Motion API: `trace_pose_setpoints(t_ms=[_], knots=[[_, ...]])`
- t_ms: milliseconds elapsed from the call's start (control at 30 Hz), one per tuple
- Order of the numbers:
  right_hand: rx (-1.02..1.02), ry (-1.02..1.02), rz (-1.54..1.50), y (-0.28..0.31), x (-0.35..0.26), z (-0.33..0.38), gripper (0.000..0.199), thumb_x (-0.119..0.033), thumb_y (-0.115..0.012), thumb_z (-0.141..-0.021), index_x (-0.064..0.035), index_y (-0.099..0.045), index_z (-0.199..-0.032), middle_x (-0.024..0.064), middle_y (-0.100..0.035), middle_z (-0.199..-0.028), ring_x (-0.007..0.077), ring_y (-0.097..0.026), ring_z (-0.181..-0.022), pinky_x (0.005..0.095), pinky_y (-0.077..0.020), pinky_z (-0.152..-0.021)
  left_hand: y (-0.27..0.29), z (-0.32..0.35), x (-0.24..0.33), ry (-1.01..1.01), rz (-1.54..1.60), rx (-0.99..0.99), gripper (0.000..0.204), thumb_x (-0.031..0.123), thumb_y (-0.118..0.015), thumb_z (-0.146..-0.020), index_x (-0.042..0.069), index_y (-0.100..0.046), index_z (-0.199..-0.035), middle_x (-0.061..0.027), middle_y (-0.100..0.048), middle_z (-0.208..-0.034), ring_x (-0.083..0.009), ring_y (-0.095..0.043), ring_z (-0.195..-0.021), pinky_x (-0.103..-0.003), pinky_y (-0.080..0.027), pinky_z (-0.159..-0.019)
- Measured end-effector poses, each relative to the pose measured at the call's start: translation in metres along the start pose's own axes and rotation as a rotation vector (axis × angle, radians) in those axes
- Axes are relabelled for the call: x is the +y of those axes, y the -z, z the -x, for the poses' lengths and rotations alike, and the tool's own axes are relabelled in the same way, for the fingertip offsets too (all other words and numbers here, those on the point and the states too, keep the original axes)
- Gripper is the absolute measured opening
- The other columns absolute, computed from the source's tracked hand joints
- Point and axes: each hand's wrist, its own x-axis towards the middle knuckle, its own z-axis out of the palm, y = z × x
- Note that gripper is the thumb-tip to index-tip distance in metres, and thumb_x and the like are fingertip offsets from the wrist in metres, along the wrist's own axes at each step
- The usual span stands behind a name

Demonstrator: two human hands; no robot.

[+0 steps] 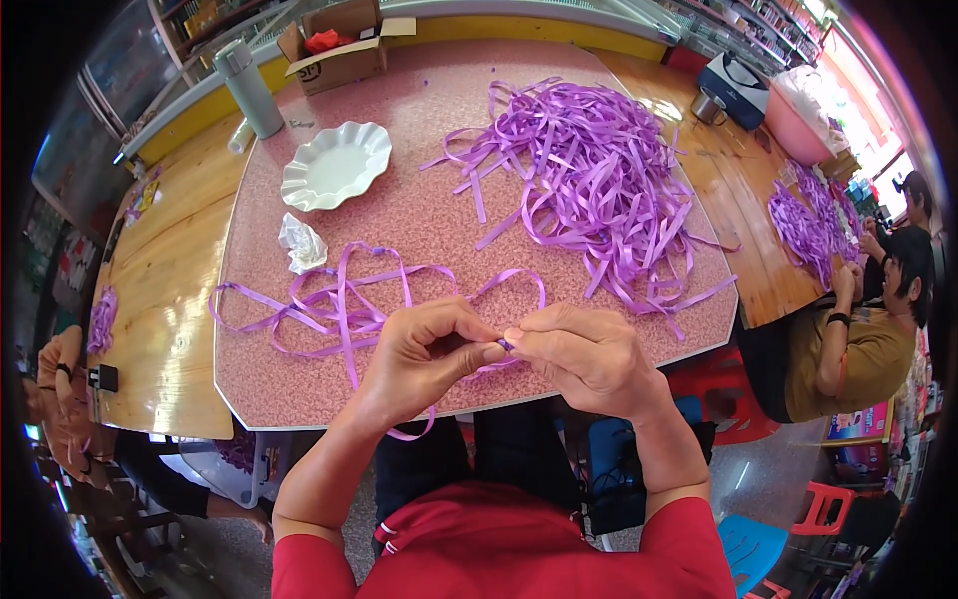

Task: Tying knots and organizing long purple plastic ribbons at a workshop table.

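Observation:
Both my hands meet over the near edge of the pink speckled table (419, 235). My left hand (424, 354) pinches a purple ribbon between thumb and forefinger. My right hand (584, 354) pinches the same ribbon right beside it, at a small dark purple piece (505, 345) that shows between the fingertips; its kind is too small to make out. Loose loops of purple ribbon (344, 309) lie on the table to the left of my hands, and one loop hangs over the edge. A large heap of purple ribbons (599, 180) covers the table's far right.
A white scalloped dish (336, 168), a crumpled clear wrapper (301, 245), a grey-green flask (249, 90) and an open cardboard box (341, 50) stand at the far left. People sit at both sides; more purple ribbons (810, 220) lie before the person (863, 329) on the right.

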Motion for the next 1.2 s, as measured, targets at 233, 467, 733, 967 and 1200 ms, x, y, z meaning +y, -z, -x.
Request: trace_pose_setpoints(t_ms=[233,467,733,967,1200], knots=[[0.054,-0.002,0.056,-0.006,0.003,-0.001,0.022,0.009,-0.074,-0.075,0.0019,-0.069,-0.095,0.0133,-0.070,-0.091,0.0262,-0.071,-0.075,0.0332,-0.0568,-0.060,-0.007,0.000,0.002,-0.100,-0.193,0.101,0.006,0.000,-0.074,-0.086,-0.001,-0.071,-0.091,-0.0027,-0.063,-0.083,-0.0057,-0.057,-0.074,-0.022,-0.045,-0.062],[0.055,0.050,-0.032,-0.006,0.007,-0.001,0.022,0.009,-0.073,-0.075,0.0013,-0.069,-0.095,0.0137,-0.070,-0.091,0.0265,-0.071,-0.075,0.0327,-0.0564,-0.059,-0.002,0.001,0.000,0.071,0.141,0.011,0.007,0.003,-0.074,-0.088,-0.001,-0.070,-0.092,-0.0007,-0.064,-0.085,-0.0058,-0.058,-0.077,-0.022,-0.047,-0.068],[0.155,-0.069,-0.105,-0.022,0.017,0.007,0.022,0.007,-0.074,-0.080,-0.0003,-0.070,-0.100,0.0115,-0.068,-0.091,0.0199,-0.069,-0.074,0.0291,-0.0544,-0.060,-0.001,-0.006,0.000,0.132,0.074,0.027,0.009,0.007,-0.073,-0.090,0.001,-0.069,-0.096,0.0017,-0.062,-0.090,-0.0060,-0.057,-0.086,-0.023,-0.045,-0.077],[0.271,-0.136,-0.052,-0.021,0.012,0.010,0.021,0.004,-0.077,-0.082,-0.0015,-0.070,-0.101,0.0098,-0.067,-0.090,0.0149,-0.063,-0.072,0.0264,-0.0499,-0.059,-0.009,-0.002,0.005,0.125,0.128,-0.018,0.025,0.016,-0.068,-0.097,0.001,-0.062,-0.116,0.0000,-0.062,-0.103,-0.0070,-0.057,-0.096,-0.024,-0.046,-0.086],[0.233,-0.115,-0.059,-0.021,0.010,0.010,0.027,0.004,-0.078,-0.080,-0.0023,-0.071,-0.105,0.0100,-0.067,-0.094,0.0158,-0.065,-0.075,0.0268,-0.0514,-0.062,-0.007,0.000,-0.003,0.085,0.126,0.002,0.021,0.015,-0.065,-0.098,-0.001,-0.063,-0.113,-0.0032,-0.064,-0.106,-0.0082,-0.059,-0.100,-0.025,-0.048,-0.089]])
